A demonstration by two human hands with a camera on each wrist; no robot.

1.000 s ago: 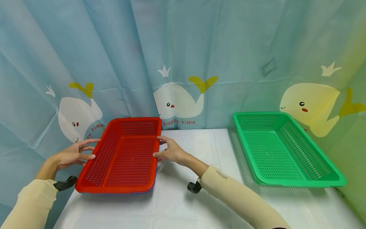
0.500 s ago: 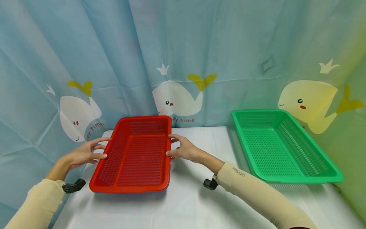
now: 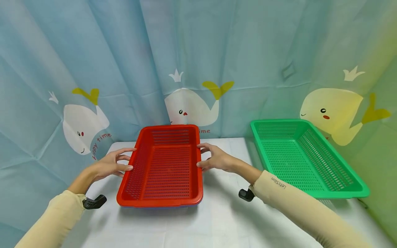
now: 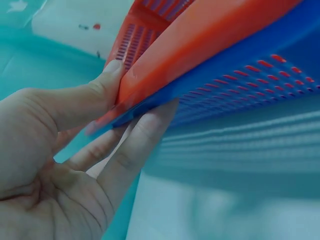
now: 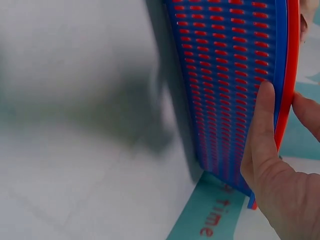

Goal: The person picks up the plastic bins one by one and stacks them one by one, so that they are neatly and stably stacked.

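A red plastic basket with slotted walls and floor sits nested inside a blue basket, whose side shows in both wrist views. My left hand pinches the left rims, thumb on the red edge and fingers under the blue one. On the opposite side, my right hand grips the right rims in the same way, thumb to the red and fingers flat against the blue wall. The pair hangs close over the white tabletop, left of centre, with a shadow below it. Nothing lies in the red basket.
To the right stands a green slotted basket, near the back of the table. A blue curtain printed with whales hangs right behind the table and along its sides. Black wrist devices stick out below both wrists.
Both hands have carried the nested red and blue baskets to the right, from the table's left edge toward the middle. The green basket stays where it was.
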